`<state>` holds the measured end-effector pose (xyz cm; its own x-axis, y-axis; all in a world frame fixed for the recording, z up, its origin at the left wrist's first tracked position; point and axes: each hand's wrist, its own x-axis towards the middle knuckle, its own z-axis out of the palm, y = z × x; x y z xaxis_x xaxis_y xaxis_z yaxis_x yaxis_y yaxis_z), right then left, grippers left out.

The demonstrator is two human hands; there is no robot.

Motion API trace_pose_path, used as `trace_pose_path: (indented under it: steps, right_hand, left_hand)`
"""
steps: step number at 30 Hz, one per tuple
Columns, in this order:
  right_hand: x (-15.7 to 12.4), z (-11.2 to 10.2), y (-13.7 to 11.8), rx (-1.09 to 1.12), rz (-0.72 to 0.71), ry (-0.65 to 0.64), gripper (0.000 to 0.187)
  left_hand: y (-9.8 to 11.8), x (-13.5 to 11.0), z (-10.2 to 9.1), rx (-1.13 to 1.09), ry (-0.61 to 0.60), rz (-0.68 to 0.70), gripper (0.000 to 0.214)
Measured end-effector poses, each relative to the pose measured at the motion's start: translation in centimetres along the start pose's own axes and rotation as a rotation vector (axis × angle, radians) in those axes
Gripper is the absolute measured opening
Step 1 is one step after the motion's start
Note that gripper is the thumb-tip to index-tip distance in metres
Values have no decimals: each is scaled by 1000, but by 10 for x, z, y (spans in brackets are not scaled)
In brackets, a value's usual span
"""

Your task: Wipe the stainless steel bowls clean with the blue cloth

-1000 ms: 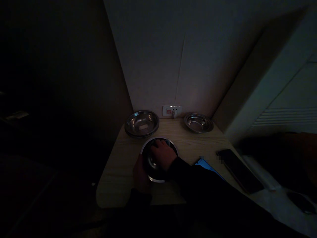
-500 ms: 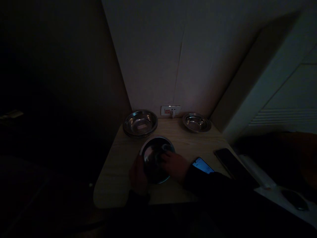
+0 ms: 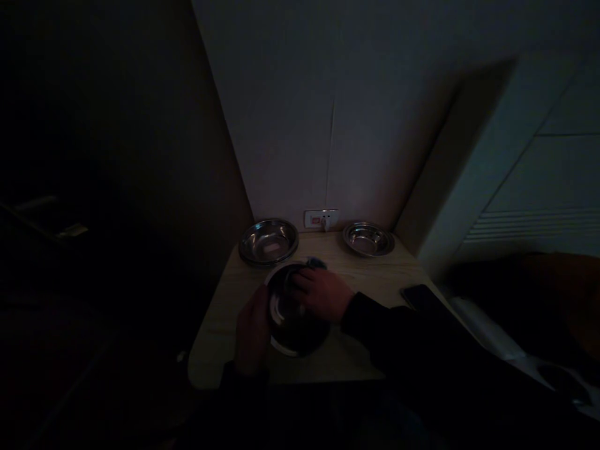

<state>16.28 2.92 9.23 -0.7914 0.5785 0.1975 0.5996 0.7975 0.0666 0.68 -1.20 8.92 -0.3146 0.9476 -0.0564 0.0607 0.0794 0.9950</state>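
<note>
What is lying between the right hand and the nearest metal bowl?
In the head view, what looks like a dark bluish cloth lies between the right hand and the nearest metal bowl; part of it shows at the far rim.

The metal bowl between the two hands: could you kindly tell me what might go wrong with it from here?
The metal bowl might slip or turn if the right hand, reaching inside it, pushes harder than the left hand at its left rim can steady.

It could also knock the nested bowls just behind it, if pushed away from the person.

The dim light leaves its inside mostly dark, so a spot could easily be missed.
</note>
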Motion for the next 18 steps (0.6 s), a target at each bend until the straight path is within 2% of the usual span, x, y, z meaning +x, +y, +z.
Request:
trace_pose_path:
  steps: [3, 5, 7, 9, 11, 14, 15, 18]
  right_hand:
    - [-9, 2, -11, 129, 180, -122, 19]
    - [-13, 6, -28, 342, 270, -146, 21]
    - [-11, 8, -50, 644, 362, -76, 27]
    - [-6, 9, -69, 915, 437, 59, 33]
    - [-5, 8, -81, 1011, 437, 174, 38]
    - [-21, 12, -74, 800, 280, 163, 43]
    - [-29, 15, -65, 681, 201, 113, 44]
    - [-47, 22, -24, 259, 171, 6, 31]
  left_hand:
    - [-1, -4, 3, 11, 50, 70, 36]
    - [-4, -7, 5, -14, 63, 106, 37]
    - [-7, -8, 7, -24, 101, 103, 37]
    - [-7, -7, 6, -7, 166, 92, 38]
    - [-5, -5, 2, 9, 202, 93, 39]
    - [-1, -2, -7, 5, 198, 94, 39]
    - [0, -1, -9, 2, 192, 89, 39]
    - [-1, -1, -14, 4, 126, 72, 40]
